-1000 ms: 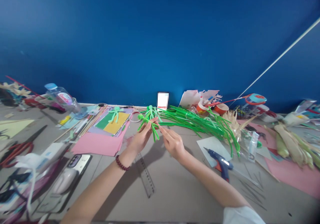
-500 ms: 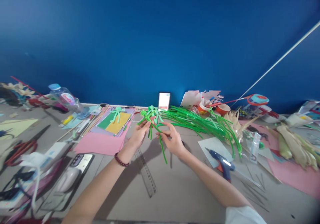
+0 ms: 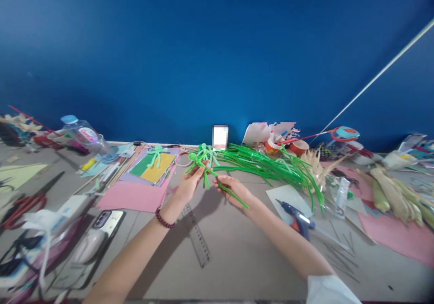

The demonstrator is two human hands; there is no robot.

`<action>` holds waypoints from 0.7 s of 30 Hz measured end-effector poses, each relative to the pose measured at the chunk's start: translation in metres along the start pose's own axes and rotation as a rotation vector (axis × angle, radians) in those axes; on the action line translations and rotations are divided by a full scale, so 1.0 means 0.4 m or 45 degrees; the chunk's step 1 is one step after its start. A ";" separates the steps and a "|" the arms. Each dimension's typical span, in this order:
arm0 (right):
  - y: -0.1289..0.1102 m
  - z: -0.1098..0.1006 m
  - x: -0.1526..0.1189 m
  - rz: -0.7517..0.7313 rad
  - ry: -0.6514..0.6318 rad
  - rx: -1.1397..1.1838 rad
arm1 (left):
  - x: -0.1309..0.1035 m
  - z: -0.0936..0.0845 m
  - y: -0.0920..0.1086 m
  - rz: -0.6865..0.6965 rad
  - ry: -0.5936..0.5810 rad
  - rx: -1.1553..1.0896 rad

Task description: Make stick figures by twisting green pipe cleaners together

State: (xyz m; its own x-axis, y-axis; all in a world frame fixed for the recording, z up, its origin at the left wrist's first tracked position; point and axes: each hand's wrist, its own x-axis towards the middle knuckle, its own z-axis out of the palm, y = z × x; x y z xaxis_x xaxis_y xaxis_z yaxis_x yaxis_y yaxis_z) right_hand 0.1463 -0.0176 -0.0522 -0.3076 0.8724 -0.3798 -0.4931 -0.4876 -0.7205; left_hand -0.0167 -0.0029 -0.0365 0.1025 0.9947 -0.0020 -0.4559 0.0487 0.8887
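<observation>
A small green pipe-cleaner figure point(image 3: 195, 158) is pinched in my left hand point(image 3: 190, 181), its short limbs sticking out past the fingers. My right hand point(image 3: 233, 189) grips a long green strand, a pipe cleaner point(image 3: 233, 195), that runs from the figure and lies across the palm toward the wrist. Both hands are close together above the table. Behind them, another pale green pipe-cleaner figure point(image 3: 212, 155) is near a phone-like bright screen point(image 3: 220, 137). To the right is a spread bundle of green pipe cleaners point(image 3: 261, 164).
A clear ruler point(image 3: 197, 238) lies below my hands. A blue glue gun point(image 3: 298, 216) rests at right, near corn husks point(image 3: 395, 195). At left are pink paper point(image 3: 132, 198), a phone point(image 3: 110, 220), red-handled scissors point(image 3: 34, 202) and a plastic bottle point(image 3: 84, 134). A blue wall point(image 3: 217, 60) stands behind.
The strand's free end, which hung down between my hands, now lies across my right palm toward the wrist. The right hand has turned palm up; the left still pinches the figure.
</observation>
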 end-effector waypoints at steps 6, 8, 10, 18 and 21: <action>0.000 0.010 0.000 -0.080 0.125 -0.043 | -0.008 0.009 0.005 0.091 -0.048 0.191; 0.003 0.014 0.002 -0.279 0.158 -0.126 | -0.018 0.018 0.012 0.051 -0.089 0.286; 0.007 0.015 0.000 -0.523 0.184 -0.248 | -0.030 0.028 0.018 0.011 -0.091 0.310; 0.009 0.021 -0.040 -1.106 0.296 -0.908 | -0.034 0.044 -0.012 0.000 -0.020 0.305; 0.007 0.025 -0.047 -1.101 0.286 -0.958 | -0.031 0.037 -0.028 0.066 -0.002 0.360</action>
State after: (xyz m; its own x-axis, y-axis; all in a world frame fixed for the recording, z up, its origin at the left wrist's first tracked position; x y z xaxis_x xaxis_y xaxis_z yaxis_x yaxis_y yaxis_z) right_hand 0.1427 -0.0358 -0.0414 0.0828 0.9269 0.3660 0.1618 0.3499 -0.9227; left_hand 0.0003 -0.0173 -0.0396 0.0866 0.9951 0.0472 -0.1960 -0.0294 0.9802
